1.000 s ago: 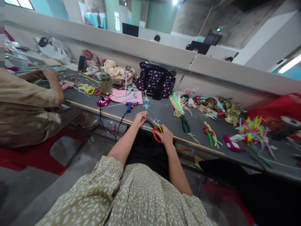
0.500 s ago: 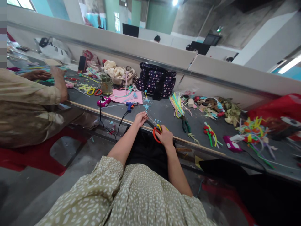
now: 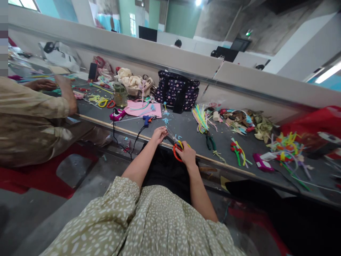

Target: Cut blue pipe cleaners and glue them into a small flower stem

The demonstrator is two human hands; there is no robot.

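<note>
Dark grey worktop [image 3: 225, 144] with a pale wooden front edge, seen from above. Over that near edge, in front of the body: metal-bladed, orange-and-yellow-handled scissors [image 3: 173, 138], tilted up and leftward. Bare right hand [image 3: 187, 155] curled around the handles. Bare left hand [image 3: 160, 135] right by the blade tips, fingertips drawn together; cannot tell whether pinching anything, detail too small. Just beyond, small light-blue scraps [image 3: 166, 121]. To the left, a blue glue gun [image 3: 146, 121] near a flat pink sheet [image 3: 133, 111]. To the right, a bundle of pastel strips [image 3: 201, 118], with dark-green-handled pliers [image 3: 211, 143] at its near end. For neat work, probably best to keep left fingertips out of the blades' path, steady both wrists, and close the scissors slowly.
</note>
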